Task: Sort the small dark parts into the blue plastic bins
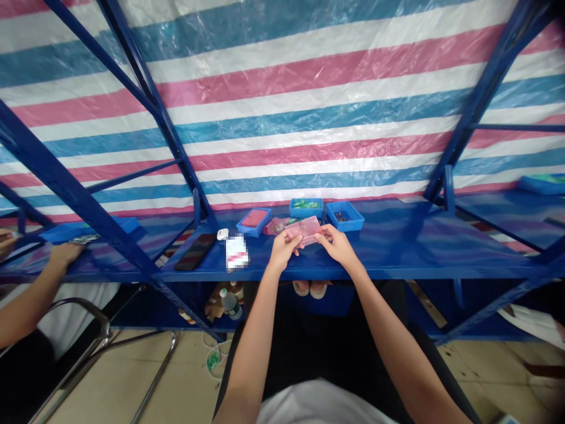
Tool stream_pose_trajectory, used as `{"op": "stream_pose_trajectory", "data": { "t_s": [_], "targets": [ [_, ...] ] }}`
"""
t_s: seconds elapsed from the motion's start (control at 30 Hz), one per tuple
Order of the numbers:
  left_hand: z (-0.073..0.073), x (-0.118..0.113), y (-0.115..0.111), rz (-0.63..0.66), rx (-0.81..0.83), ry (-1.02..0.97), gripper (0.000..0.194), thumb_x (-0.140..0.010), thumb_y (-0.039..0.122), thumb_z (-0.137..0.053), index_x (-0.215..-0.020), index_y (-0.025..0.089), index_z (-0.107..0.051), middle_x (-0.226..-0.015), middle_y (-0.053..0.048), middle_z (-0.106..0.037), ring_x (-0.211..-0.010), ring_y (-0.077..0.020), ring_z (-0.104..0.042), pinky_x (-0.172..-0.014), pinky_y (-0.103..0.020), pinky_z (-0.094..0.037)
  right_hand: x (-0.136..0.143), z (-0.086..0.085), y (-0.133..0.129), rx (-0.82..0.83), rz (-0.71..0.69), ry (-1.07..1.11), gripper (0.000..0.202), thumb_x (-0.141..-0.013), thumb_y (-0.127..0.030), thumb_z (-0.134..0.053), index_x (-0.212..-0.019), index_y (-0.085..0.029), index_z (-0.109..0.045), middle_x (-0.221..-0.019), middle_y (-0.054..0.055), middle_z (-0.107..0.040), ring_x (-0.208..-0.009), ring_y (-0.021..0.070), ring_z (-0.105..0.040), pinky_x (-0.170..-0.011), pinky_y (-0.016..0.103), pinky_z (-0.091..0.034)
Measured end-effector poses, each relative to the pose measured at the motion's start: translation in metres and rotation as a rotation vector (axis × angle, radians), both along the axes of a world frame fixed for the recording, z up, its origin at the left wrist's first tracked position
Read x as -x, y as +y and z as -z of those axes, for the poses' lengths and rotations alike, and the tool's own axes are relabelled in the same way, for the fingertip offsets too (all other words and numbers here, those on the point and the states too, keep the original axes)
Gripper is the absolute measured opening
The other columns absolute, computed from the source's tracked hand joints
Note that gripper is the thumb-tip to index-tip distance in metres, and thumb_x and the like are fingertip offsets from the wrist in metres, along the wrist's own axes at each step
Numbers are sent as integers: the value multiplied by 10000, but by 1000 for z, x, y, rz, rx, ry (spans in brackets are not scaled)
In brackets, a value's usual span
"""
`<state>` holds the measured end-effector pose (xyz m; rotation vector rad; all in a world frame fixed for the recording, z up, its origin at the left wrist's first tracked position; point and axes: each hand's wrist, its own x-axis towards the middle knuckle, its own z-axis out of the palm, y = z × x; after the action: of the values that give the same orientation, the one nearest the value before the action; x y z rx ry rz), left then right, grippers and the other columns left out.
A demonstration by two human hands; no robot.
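A pink, see-through plastic bag (305,227), flat and rectangular, is stretched between both my hands above the front part of the blue bench. My left hand (282,249) pinches its left end with thumb and fingers. At the lower right corner, my right hand (336,242) grips it the same way. Whatever may be inside the bag is too small to tell. Just behind it lies a crumpled pink bag (274,226), partly hidden. Further back stand a blue tray (304,214) of green circuit boards and, to its right, a blue tray (352,226) with small dark parts.
A blue tray (248,231) holding flat pink pieces sits left of my hands. Beyond it are a white case (222,234), a blurred-out white packet (237,253) and a dark phone (196,252). Blue frame posts flank the bench. A co-worker's hand (67,253) is at far left.
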<state>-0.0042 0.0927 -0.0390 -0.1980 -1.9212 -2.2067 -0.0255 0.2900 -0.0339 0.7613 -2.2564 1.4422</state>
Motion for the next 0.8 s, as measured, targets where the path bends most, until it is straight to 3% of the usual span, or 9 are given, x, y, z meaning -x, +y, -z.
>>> {"op": "stream_pose_trajectory", "data": {
  "t_s": [0.13, 0.37, 0.6, 0.7, 0.8],
  "targets": [
    [-2, -1, 0, -64, -69, -13, 444, -668, 471, -831, -874, 141, -617, -731, -50, -687, -619, -168, -675, -421, -202, -427, 2, 1, -1, 16, 11, -31, 312, -927, -503, -552, -1072, -231, -598, -865, 33, -725, -734, 183, -677, -723, 307, -530],
    [-7, -1, -4, -125, -252, -40, 492, -659, 475, -821, -953, 141, -611, -746, -35, -669, -604, -140, -651, -447, -195, -396, 4, 3, 0, 33, 14, -90, 322, -926, -511, -544, -1074, -230, -596, -812, 37, -725, -735, 193, -701, -715, 305, -543],
    [-4, 3, -16, -290, -382, -160, 339, -719, 407, -726, -893, 189, -532, -748, 1, -644, -533, -68, -556, -461, -164, -331, 5, 4, 0, 28, 26, -96, 333, -923, -527, -536, -1046, -226, -607, -791, 37, -726, -706, 189, -697, -691, 304, -548],
    [-18, 11, -32, -426, -253, -232, 268, -745, 383, -677, -890, 194, -552, -672, 30, -587, -503, -69, -520, -442, -158, -289, 6, 4, 0, -1, 16, -88, 323, -927, -522, -529, -1020, -227, -620, -777, 35, -726, -698, 186, -690, -708, 309, -547],
    [-44, 25, -60, -588, -267, -238, 208, -795, 322, -601, -955, 194, -563, -666, 30, -576, -534, -92, -554, -465, -169, -347, 8, 5, 1, -11, 15, -95, 323, -929, -519, -527, -1034, -227, -616, -781, 34, -728, -712, 187, -695, -716, 308, -545]
  ]
}}
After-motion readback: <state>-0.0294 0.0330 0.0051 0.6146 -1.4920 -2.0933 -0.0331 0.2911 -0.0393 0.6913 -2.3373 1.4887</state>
